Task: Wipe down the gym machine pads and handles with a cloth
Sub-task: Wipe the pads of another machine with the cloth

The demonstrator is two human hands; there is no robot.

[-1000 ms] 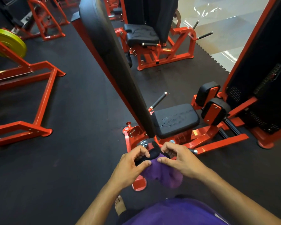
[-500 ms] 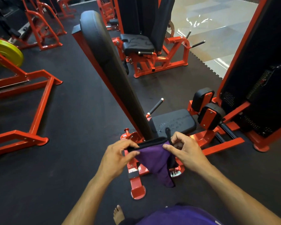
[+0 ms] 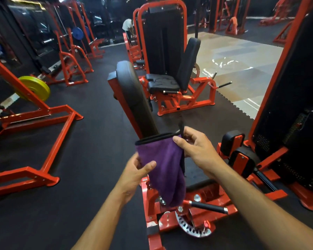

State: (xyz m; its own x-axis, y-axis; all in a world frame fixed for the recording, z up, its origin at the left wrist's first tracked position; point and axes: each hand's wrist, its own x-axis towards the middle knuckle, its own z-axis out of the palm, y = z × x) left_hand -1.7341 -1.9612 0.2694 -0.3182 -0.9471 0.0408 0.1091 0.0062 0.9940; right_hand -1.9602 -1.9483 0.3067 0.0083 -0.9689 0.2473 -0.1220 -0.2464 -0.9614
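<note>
1. Purple cloth (image 3: 163, 165) hangs in the air between both hands, its black-trimmed top edge level.
2. Right hand (image 3: 197, 147) pinches the top corner between thumb and curled fingers.
3. Left hand (image 3: 135, 175) grips the cloth's left side lower down, thumb across the front.
4. Black back pad (image 3: 134, 98) stands just beyond the fingers; handle (image 3: 208, 207) lies below the cloth.

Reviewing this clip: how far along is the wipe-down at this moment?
Nothing looks wiped yet. In hand: the right hand pinches the purple cloth at its black-edged top and the left hand holds its side, clear of the machine. Left: the back pad, the thigh pads and the handle.
</note>
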